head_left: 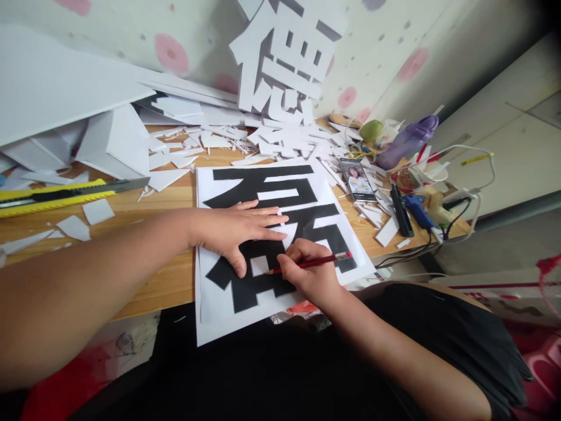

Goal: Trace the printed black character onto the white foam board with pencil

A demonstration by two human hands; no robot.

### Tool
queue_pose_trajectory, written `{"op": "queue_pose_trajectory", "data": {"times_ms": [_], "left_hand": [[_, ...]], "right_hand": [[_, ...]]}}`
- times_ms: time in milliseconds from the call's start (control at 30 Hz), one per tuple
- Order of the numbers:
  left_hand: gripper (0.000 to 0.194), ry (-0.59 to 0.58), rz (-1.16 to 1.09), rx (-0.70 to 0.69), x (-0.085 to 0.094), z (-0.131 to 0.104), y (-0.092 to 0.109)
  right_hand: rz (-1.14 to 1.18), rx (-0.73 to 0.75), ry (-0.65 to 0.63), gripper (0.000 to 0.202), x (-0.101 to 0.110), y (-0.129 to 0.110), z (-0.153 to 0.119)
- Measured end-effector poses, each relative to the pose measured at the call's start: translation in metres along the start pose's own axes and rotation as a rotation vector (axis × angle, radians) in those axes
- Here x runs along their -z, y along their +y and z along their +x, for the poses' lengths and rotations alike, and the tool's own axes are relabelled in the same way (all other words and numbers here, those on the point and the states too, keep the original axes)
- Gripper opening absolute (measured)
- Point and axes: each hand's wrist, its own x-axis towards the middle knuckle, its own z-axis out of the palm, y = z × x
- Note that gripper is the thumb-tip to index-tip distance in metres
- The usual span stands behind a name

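A black cut-out character [276, 286] lies on a white sheet of board or paper [219, 327] that reaches past the table's front edge. My left hand [245, 231] is spread flat on the black shape, fingers stretched to the right. In my right hand [309, 272] is a red pencil [318, 262] with a pink eraser end, gripped between thumb and fingers. The pencil's tip rests at the edge of a small square opening in the lower part of the character.
White scraps [280, 140] cover the back of the wooden table [162, 269]. A yellow utility knife [56, 196] lies left, blade out. A large white foam character [280, 64] leans on the wall. Right are a phone [357, 180], purple bottle [407, 140] and blue glue gun [419, 210] with cables.
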Motion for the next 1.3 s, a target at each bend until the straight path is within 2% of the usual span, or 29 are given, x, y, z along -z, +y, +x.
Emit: {"op": "queue_pose_trajectory", "data": {"times_ms": [367,567,900,1033,1300], "left_hand": [[0.103,-0.025,0.039,0.000,0.000,-0.001,-0.001],[0.105,-0.020,0.039,-0.004,0.000,0.000,0.000],[0.110,-0.005,0.016,0.008,0.002,-0.001,0.001],[0.113,-0.005,0.003,0.010,-0.003,-0.001,-0.007],[0.120,0.066,0.003,-0.032,-0.019,0.002,-0.033]], "right_hand": [[0.028,0.012,0.055,0.033,-0.002,0.004,0.001],[-0.026,0.002,0.178,0.032,-0.005,0.006,0.001],[-0.077,0.040,0.147,0.033,-0.008,0.006,0.003],[-0.083,0.068,0.168,0.032,-0.012,0.009,0.005],[-0.071,-0.015,0.124,0.041,-0.014,0.010,0.008]]}}
